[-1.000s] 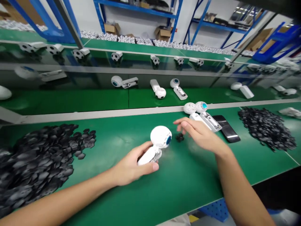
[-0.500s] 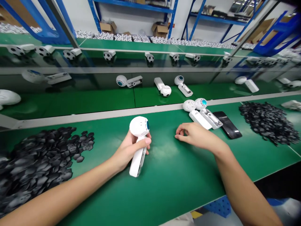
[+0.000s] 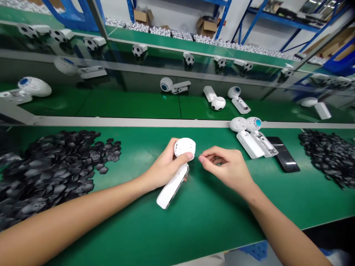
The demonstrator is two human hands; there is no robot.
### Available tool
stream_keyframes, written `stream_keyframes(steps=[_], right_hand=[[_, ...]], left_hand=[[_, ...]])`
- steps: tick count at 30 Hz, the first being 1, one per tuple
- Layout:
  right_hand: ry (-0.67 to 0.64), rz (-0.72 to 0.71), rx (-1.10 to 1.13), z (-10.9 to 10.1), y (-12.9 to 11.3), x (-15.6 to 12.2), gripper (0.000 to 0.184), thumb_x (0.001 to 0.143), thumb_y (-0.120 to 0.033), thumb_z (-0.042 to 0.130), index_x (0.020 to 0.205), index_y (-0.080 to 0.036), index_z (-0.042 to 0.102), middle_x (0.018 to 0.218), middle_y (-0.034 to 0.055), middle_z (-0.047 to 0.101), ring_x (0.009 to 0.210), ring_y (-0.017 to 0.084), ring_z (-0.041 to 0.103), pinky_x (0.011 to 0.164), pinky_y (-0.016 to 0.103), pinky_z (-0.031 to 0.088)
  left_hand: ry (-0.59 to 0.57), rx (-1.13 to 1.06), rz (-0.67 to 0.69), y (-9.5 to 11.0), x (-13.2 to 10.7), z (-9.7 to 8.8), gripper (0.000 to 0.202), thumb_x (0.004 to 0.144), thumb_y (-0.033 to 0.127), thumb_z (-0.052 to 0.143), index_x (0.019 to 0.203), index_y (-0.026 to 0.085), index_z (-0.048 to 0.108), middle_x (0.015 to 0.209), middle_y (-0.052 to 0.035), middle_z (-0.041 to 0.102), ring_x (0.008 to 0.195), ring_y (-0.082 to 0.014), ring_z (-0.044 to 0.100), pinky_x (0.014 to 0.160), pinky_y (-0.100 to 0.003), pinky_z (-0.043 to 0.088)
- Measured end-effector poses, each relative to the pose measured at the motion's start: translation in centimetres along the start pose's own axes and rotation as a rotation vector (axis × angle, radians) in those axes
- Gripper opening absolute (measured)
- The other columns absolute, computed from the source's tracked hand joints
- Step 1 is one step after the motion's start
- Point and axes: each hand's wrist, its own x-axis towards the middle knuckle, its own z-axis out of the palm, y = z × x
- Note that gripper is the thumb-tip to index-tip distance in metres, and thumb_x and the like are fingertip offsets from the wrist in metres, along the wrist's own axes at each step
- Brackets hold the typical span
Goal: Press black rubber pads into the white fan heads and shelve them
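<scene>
**Left hand** point(image 3: 165, 168) closed firmly around the neck of a white ball-headed device point(image 3: 169, 192), which lies at mid-bench over the green bench mat point(image 3: 216, 221). Long axis tilted: handle end points lower left, toward the person; perforated head points upper right. Right hand point(image 3: 226, 170) just beside it, fingers curled, fingertips point(image 3: 201, 159) drawn close; whether they pinch anything cannot be told. Farther right: two similar white units point(image 3: 248, 138), black glossy slab point(image 3: 283, 154). Left: heaped black hexagonal pieces point(image 3: 52, 173). Markings too small to read.

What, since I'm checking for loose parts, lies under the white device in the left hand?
Green bench mat shows around the white device; the device and left hand hide what's beneath.
</scene>
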Motion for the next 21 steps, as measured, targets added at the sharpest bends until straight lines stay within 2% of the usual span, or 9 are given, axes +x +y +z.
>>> stream_keyframes(steps=[3,5,10,14,16,19,21], right_hand=[[-0.034,0.089,0.184,0.9,-0.7,-0.5,0.011,0.094,-0.032,0.078,0.091,-0.023,0.071,0.081,0.0009,0.081,0.069,0.02,0.079,0.064,0.028,0.065],[-0.052,0.107,0.228,1.3,-0.9,-0.7,0.014,0.095,-0.033,0.078,0.091,-0.023,0.069,0.084,0.0019,0.082,0.075,0.021,0.081,0.068,0.029,0.067],[-0.007,0.066,0.2,2.5,-0.7,-0.7,0.011,0.097,-0.033,0.076,0.095,-0.024,0.071,0.087,0.001,0.082,0.079,0.02,0.081,0.073,0.028,0.068],[0.057,0.024,0.156,3.2,-0.4,-0.6,0.01,0.098,-0.033,0.076,0.097,-0.025,0.07,0.088,-0.0001,0.081,0.08,0.019,0.08,0.072,0.027,0.068],[0.077,-0.009,0.111,3.2,-0.3,-0.5,0.013,0.096,-0.034,0.078,0.093,-0.026,0.068,0.085,-0.0005,0.081,0.076,0.019,0.08,0.07,0.029,0.068],[0.102,-0.047,0.039,3.1,0.0,-0.4,0.023,0.091,-0.041,0.083,0.086,-0.026,0.066,0.078,0.0001,0.081,0.067,0.022,0.079,0.066,0.032,0.067],[0.119,-0.065,-0.032,3.0,0.2,-0.5,0.026,0.093,-0.048,0.08,0.085,-0.027,0.067,0.079,0.0019,0.082,0.068,0.024,0.08,0.064,0.034,0.066]], left_hand=[[0.015,-0.011,0.008,-0.1,0.0,0.0,0.049,0.095,0.061,0.069,0.125,0.031,0.045,0.089,0.0023,0.064,0.059,-0.0191,0.07,0.052,-0.037,0.064],[0.015,-0.017,0.0,0.0,0.0,0.0,0.049,0.097,0.063,0.065,0.128,0.031,0.045,0.085,0.0022,0.065,0.06,-0.0205,0.07,0.053,-0.038,0.064],[0.03,0.037,-0.013,0.2,-0.1,0.1,0.057,0.097,0.066,0.061,0.138,0.032,0.041,0.081,0.0007,0.068,0.061,-0.0232,0.072,0.054,-0.036,0.063],[0.052,0.071,0.011,0.2,-0.1,0.2,0.056,0.098,0.065,0.059,0.138,0.03,0.043,0.085,0.0001,0.066,0.058,-0.0197,0.068,0.052,-0.032,0.058],[0.065,0.093,0.056,0.2,-0.1,0.3,0.058,0.094,0.059,0.07,0.136,0.028,0.044,0.093,-0.002,0.067,0.063,-0.0183,0.068,0.057,-0.031,0.057],[0.076,0.129,0.101,0.2,-0.1,0.6,0.071,0.079,0.043,0.091,0.132,0.025,0.047,0.103,-0.0043,0.068,0.076,-0.0201,0.069,0.066,-0.031,0.057],[0.087,0.148,0.099,0.3,-0.2,0.7,0.072,0.075,0.038,0.094,0.128,0.024,0.048,0.105,-0.0043,0.068,0.082,-0.0216,0.069,0.07,-0.032,0.056]])
